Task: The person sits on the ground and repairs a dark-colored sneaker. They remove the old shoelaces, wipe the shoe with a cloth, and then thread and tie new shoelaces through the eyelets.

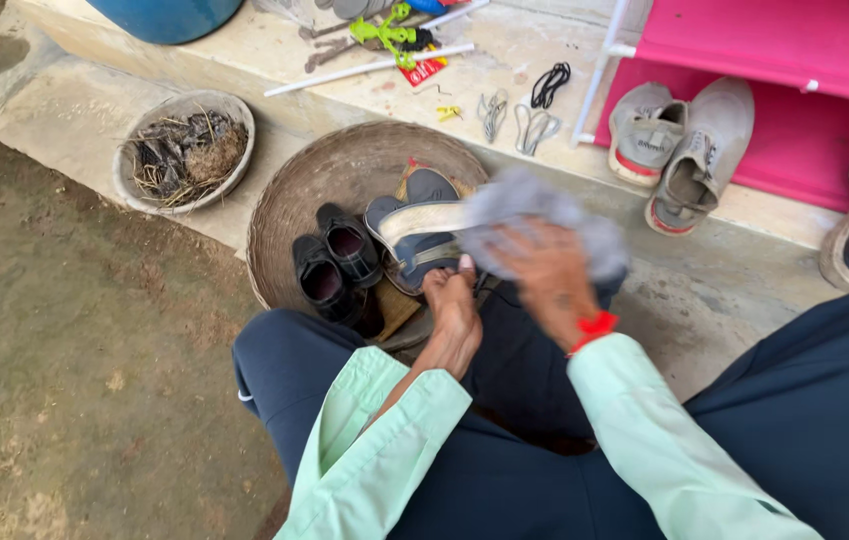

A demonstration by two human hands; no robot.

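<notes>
Over basket (284, 190), hands (452, 305) grip shoe (414, 225).

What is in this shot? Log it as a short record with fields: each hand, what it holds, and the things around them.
left hand: left hand grips the grey-blue shoe with a pale sole
right hand: right hand, blurred, presses a fluffy grey cloth against the shoe
under the shoe: wide round woven basket with a pair of small black shoes
left of basket: round grey bowl of dry plant scraps
on the step: loose laces
by pink rack: pair of worn grey sneakers
</notes>
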